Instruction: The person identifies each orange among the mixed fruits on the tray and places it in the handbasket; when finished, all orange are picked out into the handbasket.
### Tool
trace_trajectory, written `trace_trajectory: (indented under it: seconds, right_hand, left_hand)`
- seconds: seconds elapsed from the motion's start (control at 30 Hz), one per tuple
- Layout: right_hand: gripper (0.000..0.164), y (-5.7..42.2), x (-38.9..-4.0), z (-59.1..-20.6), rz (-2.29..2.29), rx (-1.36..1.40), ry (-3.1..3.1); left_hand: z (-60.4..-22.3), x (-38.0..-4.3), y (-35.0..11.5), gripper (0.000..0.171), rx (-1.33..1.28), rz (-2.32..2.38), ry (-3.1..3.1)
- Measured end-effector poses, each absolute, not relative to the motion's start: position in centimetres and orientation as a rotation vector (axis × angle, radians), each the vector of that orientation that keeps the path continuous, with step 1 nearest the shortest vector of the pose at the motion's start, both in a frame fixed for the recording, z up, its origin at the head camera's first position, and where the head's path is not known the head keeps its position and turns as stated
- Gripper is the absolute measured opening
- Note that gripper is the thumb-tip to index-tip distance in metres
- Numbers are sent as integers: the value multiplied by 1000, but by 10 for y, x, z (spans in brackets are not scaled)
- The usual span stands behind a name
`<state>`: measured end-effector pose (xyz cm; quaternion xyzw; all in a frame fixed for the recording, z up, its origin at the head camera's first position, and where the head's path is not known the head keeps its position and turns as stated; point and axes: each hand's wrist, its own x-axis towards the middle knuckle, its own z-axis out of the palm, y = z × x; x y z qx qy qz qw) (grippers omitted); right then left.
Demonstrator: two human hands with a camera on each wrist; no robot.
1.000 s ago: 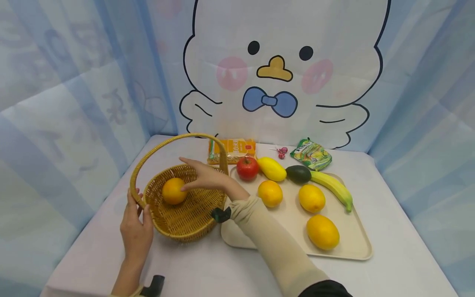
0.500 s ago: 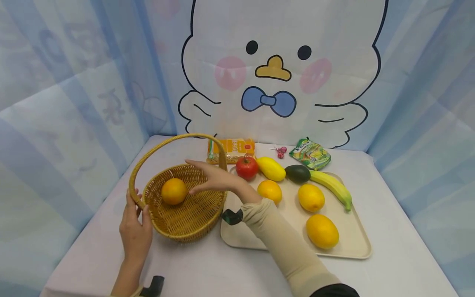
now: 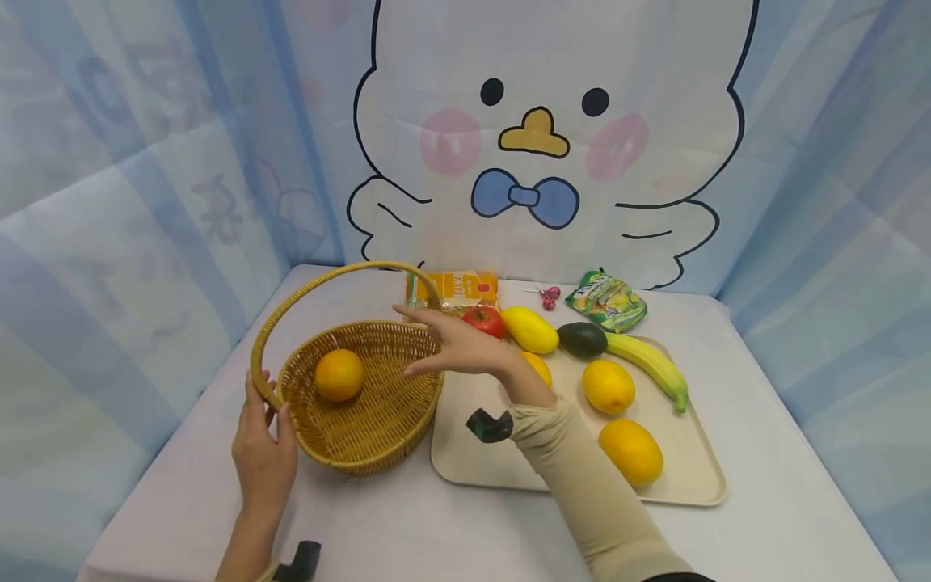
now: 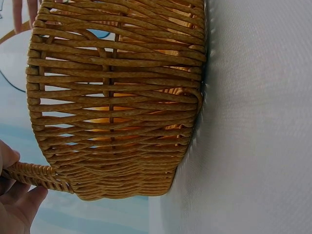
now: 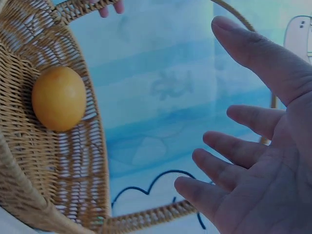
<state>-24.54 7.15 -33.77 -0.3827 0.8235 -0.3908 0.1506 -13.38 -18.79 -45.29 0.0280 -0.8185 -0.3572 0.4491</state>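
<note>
A woven basket with a tall arched handle stands at the left of the table, one orange inside it. My left hand grips the foot of the handle on the basket's left side. Over the basket's right rim hovers my right hand, fingers spread and nothing in them. In the right wrist view its palm and separated fingers show well away from the orange.
Right of the basket, a cream tray bears an apple, a yellow mango, an avocado, a banana and several orange-yellow fruits. Behind lie an orange packet, lollipops and a green bag.
My right hand has drawn back to the right, away from the orange and toward the tray, its fingers staying spread. The left hand has kept its hold on the handle.
</note>
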Motion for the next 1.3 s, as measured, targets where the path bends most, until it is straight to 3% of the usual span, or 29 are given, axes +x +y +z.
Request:
trace_trajectory:
  seconds: [0.3,0.77,1.3]
  right_hand:
    - [84,120,-245,-327,-1205,-950,2475]
    - [82,193,-256,-343,-1240,-572,2596]
    - [84,221,-258,-378,-1186,-404,2628]
  left_hand:
    - [-456,-135,-189,70,74,-867,-2034]
    - [-456,-136,-189,68,61,-870,-2032]
    - [-457,-136,-189,70,77,-865,-2044]
